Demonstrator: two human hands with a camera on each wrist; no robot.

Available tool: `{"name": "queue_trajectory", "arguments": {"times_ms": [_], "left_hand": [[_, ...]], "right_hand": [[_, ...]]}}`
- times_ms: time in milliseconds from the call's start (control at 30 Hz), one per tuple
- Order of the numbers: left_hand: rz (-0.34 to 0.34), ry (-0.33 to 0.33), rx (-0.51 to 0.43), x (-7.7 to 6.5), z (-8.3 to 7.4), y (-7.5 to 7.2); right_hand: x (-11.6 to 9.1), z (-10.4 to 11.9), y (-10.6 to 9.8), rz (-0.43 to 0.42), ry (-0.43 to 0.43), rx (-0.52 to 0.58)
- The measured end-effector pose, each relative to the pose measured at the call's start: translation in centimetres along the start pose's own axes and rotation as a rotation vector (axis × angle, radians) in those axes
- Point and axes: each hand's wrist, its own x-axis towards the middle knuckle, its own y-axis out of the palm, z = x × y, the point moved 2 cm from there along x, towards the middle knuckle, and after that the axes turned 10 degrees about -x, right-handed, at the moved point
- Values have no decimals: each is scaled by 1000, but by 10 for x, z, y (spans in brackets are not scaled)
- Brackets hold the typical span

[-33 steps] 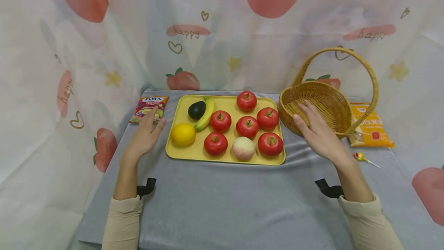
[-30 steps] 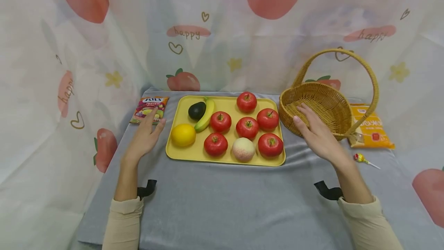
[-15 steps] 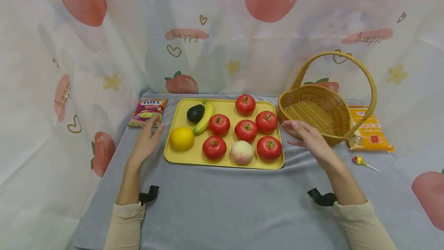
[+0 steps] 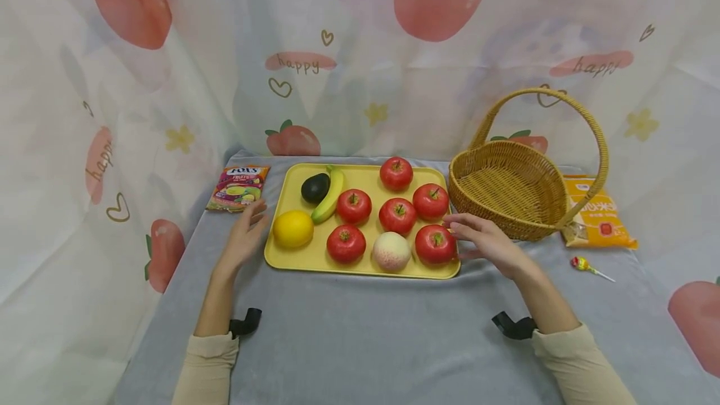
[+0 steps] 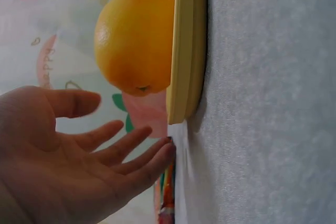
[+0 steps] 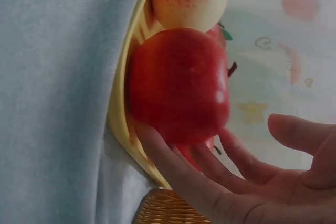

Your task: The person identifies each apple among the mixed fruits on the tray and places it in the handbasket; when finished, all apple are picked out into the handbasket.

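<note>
My right hand [image 4: 486, 244] is at the right end of a yellow tray [image 4: 360, 272], its fingertips right at the front-right red apple [image 4: 435, 244]. In the right wrist view, loosely bent fingers [image 6: 210, 169] reach along the underside of that apple [image 6: 178, 85], while the thumb stands apart from it. Left of the tray hovers my left hand [image 4: 243, 244], fingers relaxed and holding nothing. Nearest to it is a yellow-orange citrus fruit [image 5: 135, 40] on the tray. Beside the front-right apple lies a pale, pink-speckled peach [image 4: 391, 251].
Several other red fruits [image 4: 397, 215], an avocado [image 4: 315, 188] and a banana [image 4: 329, 195] share the tray. A wicker basket [image 4: 509, 224] with a tall handle stands right of it, before an orange snack bag [image 4: 599, 220]. A lollipop [image 4: 582, 264] and a candy bag [image 4: 239, 187] lie at opposite sides.
My right hand has moved left and down from in front of the basket to the front-right apple. My left hand has shifted slightly right and nearer. The view has tilted up a little.
</note>
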Motion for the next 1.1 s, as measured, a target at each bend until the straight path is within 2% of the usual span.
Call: {"name": "queue_trajectory", "arguments": {"times_ms": [100, 233, 367, 700, 800, 1100], "left_hand": [[9, 5, -40, 1, 4, -1], [54, -5, -65, 3, 12, -2], [82, -31, -104, 5, 16, -2], [80, -102, -160, 12, 15, 1], [79, -108, -195, 10, 15, 2], [77, -120, -207, 3, 19, 1]], "right_hand": [[4, -5, 4, 29, 14, 6], [9, -11, 9, 52, 23, 1], [12, -13, 12, 44, 24, 1], [12, -11, 8, -28, 28, 10], [13, -11, 7, -39, 21, 8], [14, -11, 7, -51, 38, 15]]}}
